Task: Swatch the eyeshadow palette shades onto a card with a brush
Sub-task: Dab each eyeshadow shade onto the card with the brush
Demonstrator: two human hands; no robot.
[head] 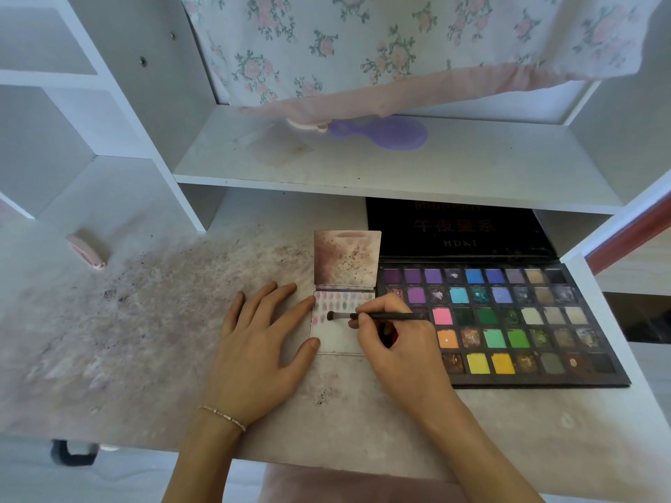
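A small white card (336, 339) lies on the desk, with rows of faint pastel swatches along its top. A stained flap (346, 257) stands up behind it. My left hand (259, 334) lies flat beside the card, its index fingertip and thumb touching the card's left edge. My right hand (388, 334) pinches a thin black brush (377, 316); the dark bristle tip touches the card just under the swatch rows. The open eyeshadow palette (508, 321) with several coloured pans sits right of the card, its black lid (457, 230) leaning back.
The desk top (152, 303) is smeared with powder stains. A pink object (86, 251) lies at the left. A shelf (381, 165) overhangs the back and carries a purple hairbrush (385, 132). Floral fabric (399, 41) hangs above. White cubbies (54, 121) stand at the left.
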